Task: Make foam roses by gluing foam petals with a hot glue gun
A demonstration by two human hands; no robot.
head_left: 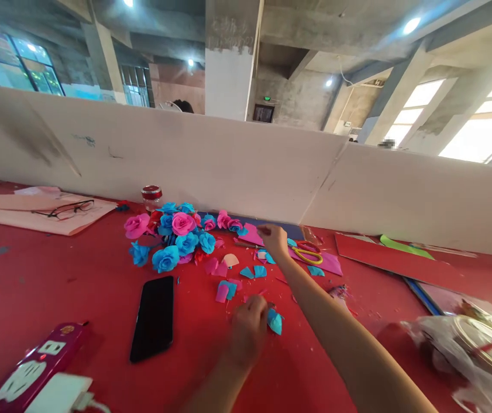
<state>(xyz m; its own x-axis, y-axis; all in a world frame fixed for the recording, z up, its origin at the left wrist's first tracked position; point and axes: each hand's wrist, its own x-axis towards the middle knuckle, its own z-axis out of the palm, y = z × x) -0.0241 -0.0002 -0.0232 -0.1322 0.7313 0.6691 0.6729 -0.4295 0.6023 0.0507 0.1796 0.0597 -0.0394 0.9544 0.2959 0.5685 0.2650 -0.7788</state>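
My left hand [249,330], a little blurred, is closed low over the red table, with a small blue paper flower bud [274,322] at its fingertips. Farther forward, my right hand [274,238] reaches over a sheet of pink paper [330,263] with its fingers pinched together; what they hold, if anything, is hidden. Scissors with yellow and red handles [308,255] lie just right of that hand. Loose blue petals [260,271] and pink petals [217,267] are scattered between the hands. A bunch of blue and pink paper roses [187,244] lies to the left.
A black phone [152,318] and a purple power strip [35,367] with a white charger [59,393] lie at left. Eyeglasses [67,210] rest on peach paper [57,225]. A red-lidded jar [152,198] stands by the white partition [229,160]. Plastic bags [444,350] sit at right.
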